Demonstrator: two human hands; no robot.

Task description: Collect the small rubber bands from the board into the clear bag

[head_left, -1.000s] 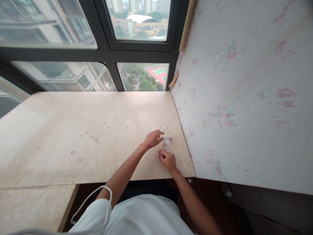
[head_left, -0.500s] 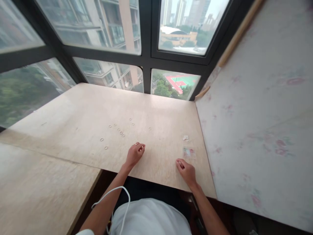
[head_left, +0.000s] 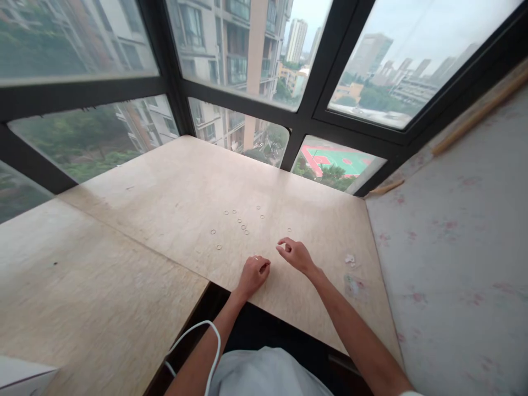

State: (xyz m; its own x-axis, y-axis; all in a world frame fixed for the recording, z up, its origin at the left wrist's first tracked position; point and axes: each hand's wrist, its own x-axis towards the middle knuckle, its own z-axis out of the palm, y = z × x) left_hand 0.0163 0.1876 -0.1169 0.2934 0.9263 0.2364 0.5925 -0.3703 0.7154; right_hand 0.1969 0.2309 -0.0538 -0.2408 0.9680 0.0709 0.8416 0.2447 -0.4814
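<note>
My left hand [head_left: 252, 276] rests near the table's front edge, fingers curled and pressed to the thumb. Whatever those fingers hold, if anything, is too small to make out, and a finger ring shows on this hand. To its right, my right hand [head_left: 296, 254] hovers over the table with thumb and index finger apart and nothing visible between them. Just beyond it lies a single thin small ring [head_left: 289, 230]. Several more thin rings lie scattered farther left, among them one ring [head_left: 219, 247] nearest my left hand and another ring [head_left: 213, 232] behind that.
On the right of the pale tabletop [head_left: 165, 181] lie a small crumpled white scrap [head_left: 350, 259] and a clear printed packet [head_left: 353, 285]. A floral-patterned wall [head_left: 454, 264] bounds the right side, and windows stand behind. A white cable [head_left: 198, 325] hangs by my left forearm.
My right hand has moved left and away from me, from beside the packet to near the lone ring, and its fingers have parted. The view has turned left; my left hand stays curled.
</note>
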